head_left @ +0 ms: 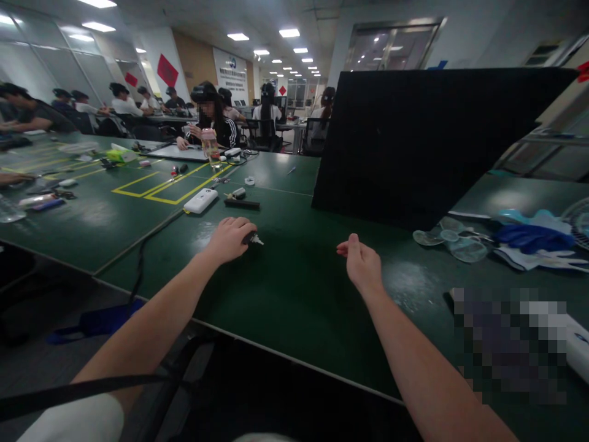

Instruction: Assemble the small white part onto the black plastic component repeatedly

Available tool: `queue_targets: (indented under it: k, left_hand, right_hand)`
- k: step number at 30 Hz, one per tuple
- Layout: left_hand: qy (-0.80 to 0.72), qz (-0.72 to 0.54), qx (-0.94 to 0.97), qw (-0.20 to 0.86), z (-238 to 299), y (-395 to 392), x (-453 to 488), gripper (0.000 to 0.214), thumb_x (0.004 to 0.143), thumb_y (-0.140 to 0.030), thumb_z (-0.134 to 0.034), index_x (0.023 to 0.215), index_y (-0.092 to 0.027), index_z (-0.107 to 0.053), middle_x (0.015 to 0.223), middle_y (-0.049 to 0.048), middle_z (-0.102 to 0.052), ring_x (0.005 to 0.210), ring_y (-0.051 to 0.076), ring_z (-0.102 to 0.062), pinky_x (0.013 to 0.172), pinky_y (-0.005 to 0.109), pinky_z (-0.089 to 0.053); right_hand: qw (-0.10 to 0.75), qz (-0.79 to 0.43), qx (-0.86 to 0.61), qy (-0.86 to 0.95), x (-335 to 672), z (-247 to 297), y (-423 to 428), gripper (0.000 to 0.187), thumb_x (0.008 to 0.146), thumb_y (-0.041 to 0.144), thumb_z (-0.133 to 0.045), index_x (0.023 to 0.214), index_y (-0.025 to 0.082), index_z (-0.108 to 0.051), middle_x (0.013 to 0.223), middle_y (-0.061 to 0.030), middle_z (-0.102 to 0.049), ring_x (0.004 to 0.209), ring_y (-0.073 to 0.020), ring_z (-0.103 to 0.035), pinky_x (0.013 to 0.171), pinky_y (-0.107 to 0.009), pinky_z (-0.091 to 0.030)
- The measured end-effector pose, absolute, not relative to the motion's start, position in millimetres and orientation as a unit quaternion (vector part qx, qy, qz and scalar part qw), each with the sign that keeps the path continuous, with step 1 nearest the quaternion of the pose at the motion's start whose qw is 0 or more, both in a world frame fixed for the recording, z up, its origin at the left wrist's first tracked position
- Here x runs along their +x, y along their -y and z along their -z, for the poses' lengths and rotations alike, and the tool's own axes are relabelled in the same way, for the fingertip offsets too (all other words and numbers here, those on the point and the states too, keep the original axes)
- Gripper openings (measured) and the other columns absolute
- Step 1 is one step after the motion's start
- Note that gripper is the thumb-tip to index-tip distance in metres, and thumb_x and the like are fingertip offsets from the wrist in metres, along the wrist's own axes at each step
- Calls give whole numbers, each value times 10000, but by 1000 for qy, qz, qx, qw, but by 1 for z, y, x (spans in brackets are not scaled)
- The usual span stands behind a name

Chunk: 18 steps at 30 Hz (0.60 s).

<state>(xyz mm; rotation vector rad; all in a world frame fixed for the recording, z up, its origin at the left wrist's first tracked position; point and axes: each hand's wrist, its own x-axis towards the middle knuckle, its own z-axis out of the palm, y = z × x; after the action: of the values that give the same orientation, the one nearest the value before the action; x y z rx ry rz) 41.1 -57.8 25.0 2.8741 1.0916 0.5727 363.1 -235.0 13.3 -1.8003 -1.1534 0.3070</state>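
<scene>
My left hand (231, 239) is closed over a small dark bottle with a white pointed nozzle (256, 240), which sticks out to the right of the fingers. Most of the bottle is hidden under the palm, just above the green table. To the right, my right hand (363, 264) is held over the table with the thumb up and the fingers curled in. A bit of red shows at its fingertips; whether this is a held thing I cannot tell. The hands are well apart.
Beyond my left hand lie a white device (201, 201) and a black bar (242, 204). A large black panel (414, 141) stands at right, near a clear-bladed fan part (453, 238) and gloves (536, 239). Across the table sits a person (214, 120) behind a pink bottle (211, 147).
</scene>
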Motion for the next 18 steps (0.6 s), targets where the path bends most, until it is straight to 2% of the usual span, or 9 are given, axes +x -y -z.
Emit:
queue_targets:
  k: [5, 8, 11, 14, 18]
  left_hand:
    - [-406, -188, 893, -51, -18, 51, 27, 498, 766, -117, -583, 1233, -278, -643, 1323, 100, -563, 1231, 347, -491, 1073, 522, -371]
    - [-465, -234, 853, -41, -11, 43, 21, 485, 770, -142, -603, 1238, -266, -632, 1318, 101, -559, 1213, 331, -503, 1067, 488, -396]
    - [-538, -311, 783, 24, -1, 29, 18, 474, 766, -201, -639, 1238, -228, -599, 1293, 111, -572, 1198, 304, -532, 1051, 437, -434]
    - [-598, -376, 697, 124, 8, 14, 22, 512, 819, -289, -629, 1307, -202, -499, 1270, 106, -606, 1151, 250, -581, 1009, 388, -467]
    - [-585, -384, 685, 203, 14, 1, 43, 538, 874, -403, -616, 1340, -194, -446, 1267, 119, -634, 1104, 218, -629, 983, 360, -472]
  right_hand:
    - [470, -123, -739, 466, 362, -14, 235, 719, 936, 752, -267, 872, 195, -718, 893, -103, -742, 849, -250, -683, 745, -381, -502]
    - [469, -129, -740, 465, 361, -17, 237, 709, 940, 745, -272, 882, 194, -715, 911, -104, -741, 853, -251, -683, 725, -374, -499]
    - [466, -123, -740, 470, 360, -19, 238, 708, 943, 741, -265, 873, 198, -713, 905, -100, -739, 842, -250, -683, 714, -372, -496]
    - [465, -110, -738, 477, 359, -20, 238, 714, 947, 739, -251, 857, 201, -712, 885, -96, -738, 825, -247, -682, 719, -378, -493]
    - [467, -106, -740, 472, 359, -21, 237, 721, 942, 746, -248, 855, 200, -711, 869, -99, -735, 815, -249, -681, 699, -376, -489]
